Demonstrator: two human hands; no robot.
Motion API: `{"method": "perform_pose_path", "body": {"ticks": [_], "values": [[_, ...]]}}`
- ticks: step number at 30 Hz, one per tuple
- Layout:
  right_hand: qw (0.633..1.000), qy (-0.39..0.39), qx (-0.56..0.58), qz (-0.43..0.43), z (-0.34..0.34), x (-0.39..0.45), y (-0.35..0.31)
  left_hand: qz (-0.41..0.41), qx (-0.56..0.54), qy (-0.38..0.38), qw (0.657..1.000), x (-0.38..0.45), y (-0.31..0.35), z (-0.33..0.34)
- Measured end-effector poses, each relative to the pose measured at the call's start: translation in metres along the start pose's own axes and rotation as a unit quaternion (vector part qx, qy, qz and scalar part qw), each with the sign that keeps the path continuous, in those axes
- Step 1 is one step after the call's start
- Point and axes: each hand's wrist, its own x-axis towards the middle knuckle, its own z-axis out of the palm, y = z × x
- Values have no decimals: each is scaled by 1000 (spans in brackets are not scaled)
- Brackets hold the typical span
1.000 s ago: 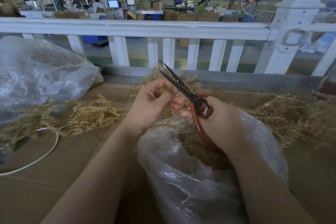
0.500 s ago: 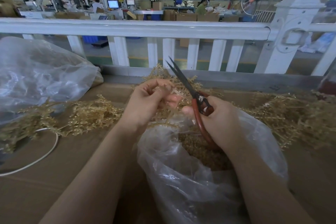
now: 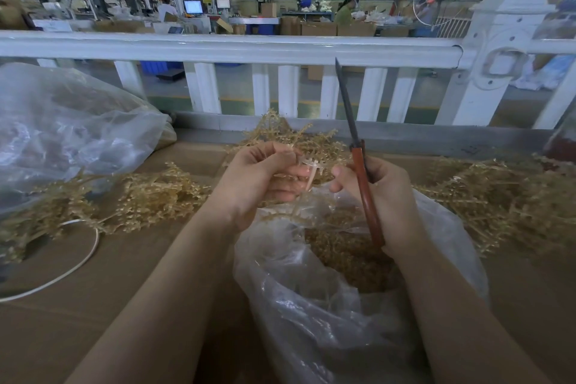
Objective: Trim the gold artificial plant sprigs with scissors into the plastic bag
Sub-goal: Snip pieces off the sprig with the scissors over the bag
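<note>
My left hand [image 3: 258, 178] pinches a pale gold sprig stem [image 3: 311, 170] above the open clear plastic bag [image 3: 311, 305], which holds a heap of gold trimmings [image 3: 346, 256]. My right hand [image 3: 386, 196] grips red-handled scissors [image 3: 363, 184]; the dark blades are closed and point up toward the railing. The index finger of that hand reaches toward the stem. Loose gold sprigs lie in piles at the left [image 3: 149, 199], behind my hands [image 3: 290, 137] and at the right [image 3: 498, 196].
The work surface is brown cardboard [image 3: 93, 305]. A second large clear bag [image 3: 68, 128] sits at the left, and a white cable [image 3: 74, 265] loops below it. A white railing [image 3: 237, 48] runs across the far edge, with a workshop and people beyond.
The scissors' blades have closed and swung from leaning left to nearly upright. My right hand shifted right, and my left hand turned the stem between its fingers.
</note>
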Motion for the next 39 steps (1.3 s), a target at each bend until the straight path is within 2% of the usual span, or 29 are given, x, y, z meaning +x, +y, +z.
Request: {"method": "perform_pose_path", "body": {"ticks": [5, 10, 13, 14, 15, 17, 18, 19, 20, 21, 23, 26, 28, 30, 32, 39], "values": [[999, -23, 34, -28, 3, -4, -7, 1, 29, -13, 999, -1, 0, 0], [1000, -8, 27, -8, 0, 0, 1, 3, 67, -32, 997, 0, 0, 1], [1000, -14, 23, -11, -1, 0, 0, 67, 146, -16, 987, 0, 3, -1], [1000, -19, 22, -12, -1, 0, -1, 103, 219, -17, 970, -1, 6, -1], [999, -24, 19, -14, 0, 0, -1, 143, 316, -25, 938, -1, 8, 0], [999, -30, 13, -16, 0, 0, -1, 194, 513, -45, 835, -3, 12, 4], [999, -30, 9, -17, 0, 0, -1, 200, 567, -51, 798, -2, 13, 6], [999, -29, 4, -21, 0, 0, 0, 205, 586, -53, 782, -2, 13, 8], [999, -29, 4, -25, 0, -1, 0, 213, 578, -49, 786, -1, 13, 8], [999, -26, 8, -30, 0, -1, 1, 219, 549, -41, 805, -2, 13, 8], [999, -3, 18, -37, 0, -2, -1, 196, 456, -12, 868, -1, 13, 6], [998, 44, -7, -42, 1, -1, -2, 78, 274, 48, 958, -2, 15, -2], [997, 61, -15, -50, 1, -1, -2, -13, 92, 92, 991, -1, 15, -6], [996, 66, -31, -58, 0, -1, -1, -82, -50, 117, 988, 1, 14, -8], [995, 59, -58, -54, 0, -1, 2, -118, -117, 123, 978, 3, 12, -5], [988, -11, -145, -43, 6, -3, 5, -114, -183, 128, 968, 4, 7, 4]]}}
